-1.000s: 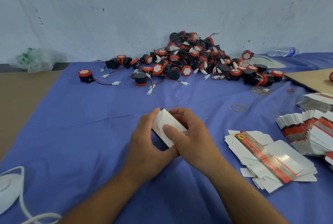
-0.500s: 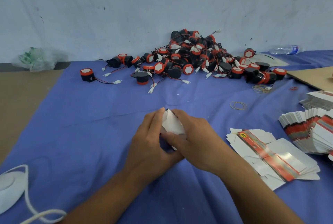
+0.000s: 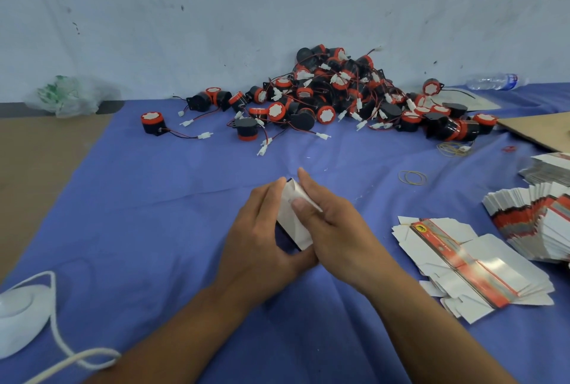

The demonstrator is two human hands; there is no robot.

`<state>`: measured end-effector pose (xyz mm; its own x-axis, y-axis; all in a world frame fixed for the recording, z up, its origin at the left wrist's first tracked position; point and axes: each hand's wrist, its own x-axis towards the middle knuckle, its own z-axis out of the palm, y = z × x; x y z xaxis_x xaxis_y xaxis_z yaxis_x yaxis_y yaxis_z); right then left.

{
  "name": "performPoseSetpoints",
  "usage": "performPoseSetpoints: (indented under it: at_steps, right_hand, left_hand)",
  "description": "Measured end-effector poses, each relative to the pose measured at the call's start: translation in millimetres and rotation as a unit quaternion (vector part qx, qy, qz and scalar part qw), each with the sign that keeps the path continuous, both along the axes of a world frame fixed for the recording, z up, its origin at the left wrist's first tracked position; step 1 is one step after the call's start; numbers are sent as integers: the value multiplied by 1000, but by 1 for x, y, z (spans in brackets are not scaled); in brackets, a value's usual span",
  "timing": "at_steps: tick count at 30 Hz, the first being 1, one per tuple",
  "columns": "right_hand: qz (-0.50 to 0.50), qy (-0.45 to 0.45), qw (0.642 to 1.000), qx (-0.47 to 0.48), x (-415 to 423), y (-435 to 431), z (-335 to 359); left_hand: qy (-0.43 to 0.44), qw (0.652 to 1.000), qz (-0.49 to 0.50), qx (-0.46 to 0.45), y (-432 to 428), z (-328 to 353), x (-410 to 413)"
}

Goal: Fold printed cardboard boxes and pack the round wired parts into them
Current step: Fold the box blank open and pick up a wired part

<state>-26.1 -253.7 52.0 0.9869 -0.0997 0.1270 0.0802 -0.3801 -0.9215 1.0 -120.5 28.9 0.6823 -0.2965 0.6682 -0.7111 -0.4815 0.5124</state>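
— While both hands are busy with it, where does the box sit?

— Low over the blue-covered tabletop (image 3: 148, 217), near the front middle. The small cardboard box (image 3: 292, 219) is tilted, a white flap facing up and a dark printed side showing underneath. Whether it touches the cloth, I cannot tell.

— And the hands?

— Both are holding it. The left hand (image 3: 262, 238) wraps round its left side, fingers curled along the edge. The right hand (image 3: 334, 229) grips from the other side, thumb pressed flat on the white flap, fingers reaching past the far corner.

— The parts?

— The pile of round wired parts (image 3: 339, 96), black with red rims and white connectors, is heaped against the wall, well beyond the hands. One lone part (image 3: 152, 123) sits apart at the pile's left end.

— And to the right?

— A stack of flat box blanks (image 3: 468, 263) lies just beside the right forearm, with a fanned stack (image 3: 530, 223) farther out. Rubber bands (image 3: 411, 177) lie between the blanks and the pile. A brown cardboard sheet (image 3: 539, 130) shows at the edge, and a water bottle (image 3: 493, 81) lies by the wall.

— Left side?

— A crumpled plastic bag (image 3: 71, 96) by the wall, and a white corded thing (image 3: 18, 315) at the near corner.
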Motion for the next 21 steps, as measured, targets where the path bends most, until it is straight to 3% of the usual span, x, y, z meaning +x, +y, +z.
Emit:
performPoseSetpoints:
  at_steps: [11, 15, 21]
  right_hand:
    - [7, 1, 999, 48, 2, 1, -3]
    - [62, 34, 979, 192, 1, -11, 0]
    - [52, 25, 992, 116, -2, -8, -6]
  left_hand:
    - [-14, 1000, 12, 8, 1, -5, 3]
    - [-19, 999, 23, 16, 1, -7, 5]
    - [23, 998, -39, 36, 1, -16, 6]
